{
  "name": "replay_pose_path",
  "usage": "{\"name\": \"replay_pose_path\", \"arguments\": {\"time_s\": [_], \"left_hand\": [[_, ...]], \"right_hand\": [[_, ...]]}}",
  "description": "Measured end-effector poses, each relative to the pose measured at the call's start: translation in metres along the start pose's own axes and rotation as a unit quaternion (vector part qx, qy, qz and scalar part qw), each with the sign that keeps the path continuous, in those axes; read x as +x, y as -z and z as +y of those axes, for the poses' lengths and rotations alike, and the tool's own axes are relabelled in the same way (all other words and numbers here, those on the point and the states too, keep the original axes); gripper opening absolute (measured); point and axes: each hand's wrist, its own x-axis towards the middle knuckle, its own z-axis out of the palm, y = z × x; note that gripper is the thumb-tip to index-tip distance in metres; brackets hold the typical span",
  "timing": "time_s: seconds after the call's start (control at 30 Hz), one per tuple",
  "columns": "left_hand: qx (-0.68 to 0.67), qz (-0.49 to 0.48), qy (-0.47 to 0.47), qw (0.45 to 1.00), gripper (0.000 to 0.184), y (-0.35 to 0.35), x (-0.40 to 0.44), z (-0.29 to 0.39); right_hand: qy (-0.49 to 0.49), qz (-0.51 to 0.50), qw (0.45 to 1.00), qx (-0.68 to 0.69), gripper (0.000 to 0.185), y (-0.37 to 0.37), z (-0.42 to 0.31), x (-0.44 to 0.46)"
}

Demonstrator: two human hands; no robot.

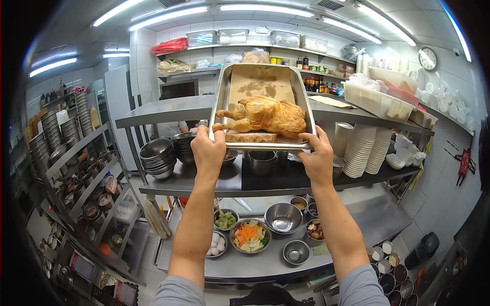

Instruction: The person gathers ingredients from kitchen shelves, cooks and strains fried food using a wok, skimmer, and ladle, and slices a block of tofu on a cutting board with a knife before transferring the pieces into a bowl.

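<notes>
Both my hands hold up a metal tray (221, 97) at the level of the upper steel shelf. My left hand (208, 150) grips its near left corner, and my right hand (317, 153) grips the near right corner. In the tray lies a whole cooked chicken (270, 115) with golden skin, its legs pointing left. A flat slab of cooked meat (250, 137) sits along the near edge. Stained brown paper (260, 84) lines the tray. Whether the tray touches the shelf, I cannot tell.
The upper steel shelf (168, 109) carries a large plastic tub (375, 101) at right. Stacked metal bowls (157, 155) and white paper cups (361, 150) stand on the shelf below. Bowls of vegetables (250, 236) and eggs (217, 244) fill the lower counter. A loaded rack (87, 163) stands at left.
</notes>
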Motion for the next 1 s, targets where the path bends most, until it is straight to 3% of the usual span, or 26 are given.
{"name": "replay_pose_path", "arguments": {"time_s": [0.53, 0.63, 0.73, 0.77, 0.8, 0.83, 0.87, 0.97, 1.0], "left_hand": [[-0.025, 0.018, -0.059, 0.998, 0.022, -0.007, -0.007, -0.027], [0.033, 0.015, -0.058, 0.998, 0.029, -0.004, 0.013, -0.007], [0.156, -0.066, -0.021, 0.985, 0.052, -0.019, 0.076, 0.014], [0.178, -0.131, -0.029, 0.975, 0.054, -0.024, 0.102, 0.024], [0.21, -0.14, -0.058, 0.966, 0.048, -0.043, 0.13, 0.017], [0.183, -0.27, -0.004, 0.945, 0.043, -0.044, 0.147, 0.033], [0.231, -0.321, 0.054, 0.917, 0.039, -0.067, 0.169, 0.036], [0.179, -0.325, 0.028, 0.928, 0.036, -0.113, 0.19, -0.008], [0.128, -0.285, -0.077, 0.947, 0.033, -0.117, 0.181, -0.019]], "right_hand": [[-0.036, 0.012, 0.999, 0.006, 0.051, -0.016, 0.007, -0.02], [0.021, 0.05, 0.999, -0.003, 0.057, -0.017, 0.01, 0.003], [0.034, 0.053, 0.998, -0.013, 0.056, -0.022, 0.019, 0.056], [-0.047, 0.02, 0.997, -0.055, 0.053, -0.024, 0.018, 0.074], [0.01, 0.063, 0.994, -0.088, 0.053, -0.026, 0.03, 0.095], [0.068, 0.102, 0.985, -0.12, 0.052, -0.027, 0.042, 0.101], [0.044, 0.093, 0.988, -0.113, 0.051, -0.022, 0.039, 0.095], [0.048, 0.081, 0.995, -0.026, 0.042, 0.005, 0.02, 0.056], [0.006, 0.053, 0.998, 0.029, 0.039, 0.019, 0.014, 0.026]]}}
